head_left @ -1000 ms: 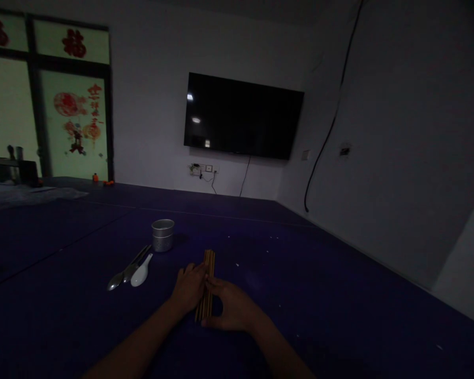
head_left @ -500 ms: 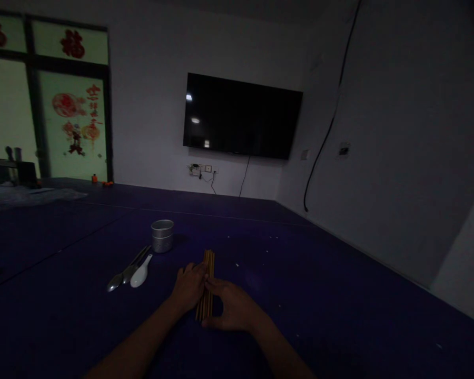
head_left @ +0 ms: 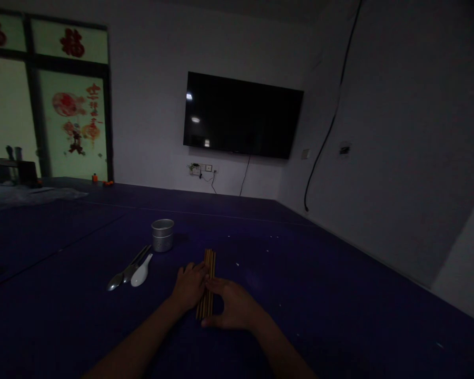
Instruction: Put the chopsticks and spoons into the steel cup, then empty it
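Observation:
A bundle of wooden chopsticks (head_left: pixel 210 258) lies lengthwise on the dark blue table (head_left: pixel 332 295), pointing away from me. My left hand (head_left: pixel 190 287) is closed on the bundle from its left side. From the right, my right hand (head_left: pixel 233 305) grips it too, with thumb and fingers at its near end and middle. Left of the hands lie a white soup spoon (head_left: pixel 140 273) and metal spoons (head_left: pixel 120 279) side by side. Behind them a silver metal cup (head_left: pixel 163 237) with small holes stands upright.
Clear plastic sheeting (head_left: pixel 31 195) and a dark box (head_left: pixel 13 171) with handles sticking up are at the far left. Small orange objects (head_left: pixel 101 180) sit by the door. Several white scraps (head_left: pixel 237 263) dot the table. A television (head_left: pixel 243 116) hangs on the wall.
Almost nothing differs. Both hands stay on the chopsticks, whose far ends have shifted very slightly.

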The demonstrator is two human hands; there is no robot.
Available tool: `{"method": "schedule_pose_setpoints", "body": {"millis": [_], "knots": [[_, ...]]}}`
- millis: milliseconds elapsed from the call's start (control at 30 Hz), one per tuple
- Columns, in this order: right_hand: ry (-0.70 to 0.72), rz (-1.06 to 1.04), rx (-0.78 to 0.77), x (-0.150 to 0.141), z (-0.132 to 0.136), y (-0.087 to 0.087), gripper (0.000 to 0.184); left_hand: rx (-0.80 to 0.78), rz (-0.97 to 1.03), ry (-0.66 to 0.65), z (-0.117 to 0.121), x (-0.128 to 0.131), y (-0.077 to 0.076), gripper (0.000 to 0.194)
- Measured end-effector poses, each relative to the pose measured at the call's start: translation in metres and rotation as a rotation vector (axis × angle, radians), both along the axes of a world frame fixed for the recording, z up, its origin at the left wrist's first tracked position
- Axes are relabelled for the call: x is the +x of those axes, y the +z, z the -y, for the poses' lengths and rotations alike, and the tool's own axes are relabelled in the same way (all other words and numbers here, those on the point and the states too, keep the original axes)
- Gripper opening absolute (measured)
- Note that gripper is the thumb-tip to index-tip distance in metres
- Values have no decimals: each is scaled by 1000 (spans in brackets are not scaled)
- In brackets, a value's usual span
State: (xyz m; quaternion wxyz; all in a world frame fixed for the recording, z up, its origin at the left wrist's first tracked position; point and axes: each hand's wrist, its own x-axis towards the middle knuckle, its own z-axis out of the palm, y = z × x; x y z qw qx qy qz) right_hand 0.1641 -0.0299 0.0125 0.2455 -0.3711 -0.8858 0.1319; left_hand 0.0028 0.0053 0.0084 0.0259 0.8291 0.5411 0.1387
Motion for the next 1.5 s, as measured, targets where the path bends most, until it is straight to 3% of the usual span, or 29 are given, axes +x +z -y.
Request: {"method": "schedule_pose_setpoints", "body": {"millis": [533, 1500], "knots": [[-69, 80, -4, -2, 3, 0, 89, 45, 21, -6, -6, -2, -8, 45], [-64, 91, 48, -5, 7, 6, 71, 5, 24, 24, -3, 0, -3, 44]]}}
